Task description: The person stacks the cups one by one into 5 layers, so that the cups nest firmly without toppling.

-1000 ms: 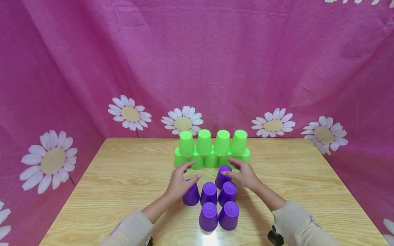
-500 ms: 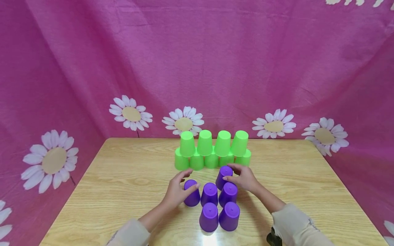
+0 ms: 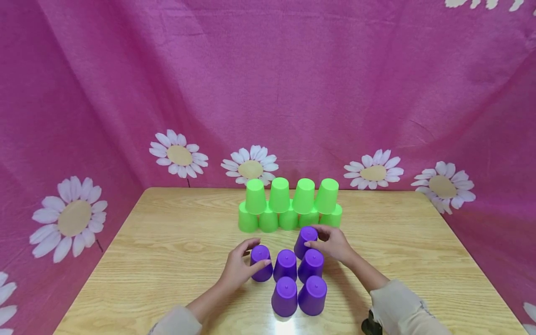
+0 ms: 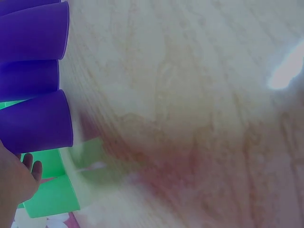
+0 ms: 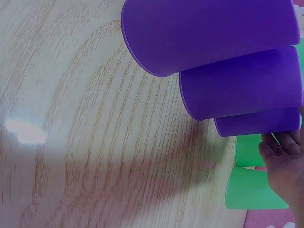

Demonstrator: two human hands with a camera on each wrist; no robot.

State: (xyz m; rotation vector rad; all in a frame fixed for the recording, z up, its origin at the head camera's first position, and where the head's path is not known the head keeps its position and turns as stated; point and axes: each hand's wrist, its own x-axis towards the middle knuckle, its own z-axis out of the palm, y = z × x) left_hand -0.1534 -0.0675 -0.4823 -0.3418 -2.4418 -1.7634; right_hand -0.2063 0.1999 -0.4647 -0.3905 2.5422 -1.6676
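Note:
My left hand (image 3: 237, 270) curls round the leftmost purple cup (image 3: 261, 269), thumb across its front and fingers at its far left side. In the left wrist view the hand (image 4: 16, 178) is beside that cup (image 4: 38, 124), several fingertips free past its side. My right hand (image 3: 334, 244) holds the rearmost purple cup (image 3: 304, 243) between thumb and fingers. The right wrist view has this hand (image 5: 285, 166) against the cup (image 5: 259, 122). Both cups stand upside down on the table (image 3: 180, 251); whether the left fingers press on theirs, I cannot tell.
Several other upside-down purple cups (image 3: 284, 298) stand between and in front of my hands. Behind them, a row of upside-down green cups (image 3: 248, 221) carries a second green row (image 3: 279, 195). A pink flowered cloth (image 3: 276, 102) rises past the table's back edge.
The left hand has come down and closer round the leftmost purple cup. My right thumb and fingers have closed in round the rearmost one. The cups stand where they were.

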